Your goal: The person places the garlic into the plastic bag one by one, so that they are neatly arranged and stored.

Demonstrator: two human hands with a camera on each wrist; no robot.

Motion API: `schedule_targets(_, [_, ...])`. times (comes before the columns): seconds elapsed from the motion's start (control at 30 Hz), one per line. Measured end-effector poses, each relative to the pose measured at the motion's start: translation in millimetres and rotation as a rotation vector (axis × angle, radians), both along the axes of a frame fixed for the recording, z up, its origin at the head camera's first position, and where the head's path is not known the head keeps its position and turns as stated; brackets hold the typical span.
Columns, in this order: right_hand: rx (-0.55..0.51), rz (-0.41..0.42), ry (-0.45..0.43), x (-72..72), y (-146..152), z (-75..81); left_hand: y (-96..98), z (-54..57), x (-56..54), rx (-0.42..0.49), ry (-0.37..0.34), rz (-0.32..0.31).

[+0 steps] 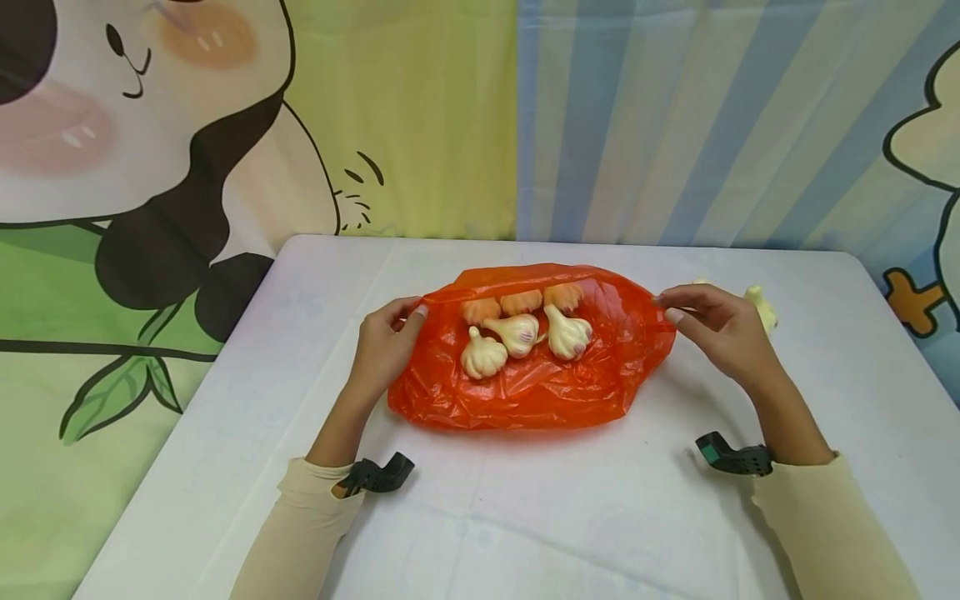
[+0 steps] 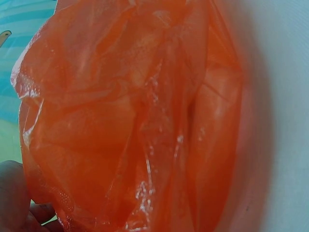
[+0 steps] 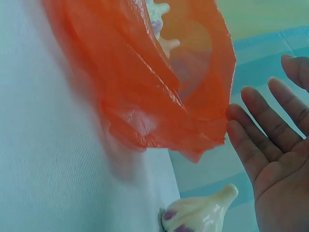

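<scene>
An orange-red translucent plastic bag [image 1: 517, 404] lies on the table, its mouth spread wide. Several garlic bulbs [image 1: 483, 354] are inside; some show plainly through the mouth, others appear tinted behind the film. My left hand [image 1: 386, 342] pinches the bag's left rim between thumb and fingers; in the left wrist view the film covers most of the picture. At the bag's right edge is my right hand [image 1: 716, 329], its fingertips touching or nearly touching the film. The right wrist view shows that hand [image 3: 277, 140] with fingers spread and fairly straight.
Another garlic bulb [image 3: 200, 212] sits on the table beyond the right hand, partly hidden by it in the head view, with a bit of a second one near it. The white tabletop [image 1: 540, 517] reaches back to a printed cartoon curtain [image 1: 420, 125].
</scene>
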State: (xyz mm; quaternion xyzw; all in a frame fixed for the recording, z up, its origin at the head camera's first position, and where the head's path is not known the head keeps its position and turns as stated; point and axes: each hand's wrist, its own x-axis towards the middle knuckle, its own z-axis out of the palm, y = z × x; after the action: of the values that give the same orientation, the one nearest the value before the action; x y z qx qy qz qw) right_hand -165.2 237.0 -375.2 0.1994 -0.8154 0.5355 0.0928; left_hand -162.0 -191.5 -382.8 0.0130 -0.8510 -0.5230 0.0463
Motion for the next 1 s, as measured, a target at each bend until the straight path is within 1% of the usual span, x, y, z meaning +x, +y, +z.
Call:
schedule_targets(0.13, [0.006, -0.031, 0.012, 0.5, 3.4, -0.3, -0.1, -0.2, 0.1, 0.001, -0.008, 0.002])
schedule_targets(0.33, [0.052, -0.169, 0.03, 0.5, 7.4, -2.1, 0.1, 0.1, 0.2, 0.001, -0.009, 0.003])
schedule_targets(0.43, [0.053, -0.231, 0.037, -1.1, 11.0, -3.5, 0.2, 0.3, 0.1, -0.001, -0.008, 0.003])
schedule_targets(0.63, [0.083, -0.33, -0.009, -5.6, 17.9, -6.3, 0.4, 1.0, 0.7, -0.007, -0.008, 0.002])
schedule_targets(0.77, [0.105, -0.361, -0.037, -7.7, 19.6, -7.5, 0.5, 1.0, 0.9, -0.011, -0.01, 0.003])
schedule_targets(1.0, [0.155, -0.37, -0.08, -14.8, 22.0, -12.8, 0.9, 0.6, 0.2, -0.006, -0.01, 0.004])
